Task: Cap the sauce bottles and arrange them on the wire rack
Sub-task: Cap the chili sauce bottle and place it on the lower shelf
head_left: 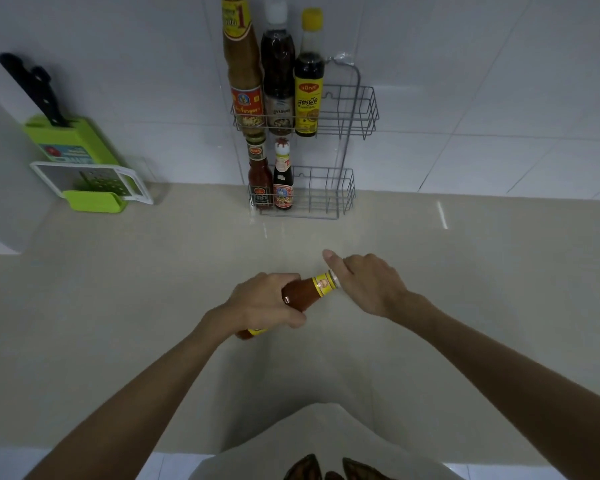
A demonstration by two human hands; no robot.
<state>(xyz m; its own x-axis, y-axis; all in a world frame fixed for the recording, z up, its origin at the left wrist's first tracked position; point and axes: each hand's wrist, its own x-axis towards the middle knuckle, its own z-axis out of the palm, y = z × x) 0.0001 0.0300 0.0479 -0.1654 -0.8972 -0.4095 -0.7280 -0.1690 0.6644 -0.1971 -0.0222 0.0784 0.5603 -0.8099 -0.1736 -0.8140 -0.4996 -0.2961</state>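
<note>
A red sauce bottle (pixel 300 292) with a yellow neck label is tilted over the beige counter, neck pointing right. My left hand (pixel 262 303) grips its body. My right hand (pixel 368 284) is closed around the bottle's top, hiding the cap. The two-tier wire rack (pixel 347 133) stands against the tiled wall. Its upper tier holds three tall bottles: a brown one (pixel 243 64), a dark one (pixel 278 74) with a white cap, and a yellow-capped one (pixel 308 77). The lower tier holds a red sauce bottle (pixel 258 174) and a dark sauce bottle (pixel 283 178).
A green knife block (pixel 73 143) with black-handled knives and a white grater (pixel 94 181) stand at the back left of the counter (pixel 465 271). The right halves of both rack tiers hold nothing.
</note>
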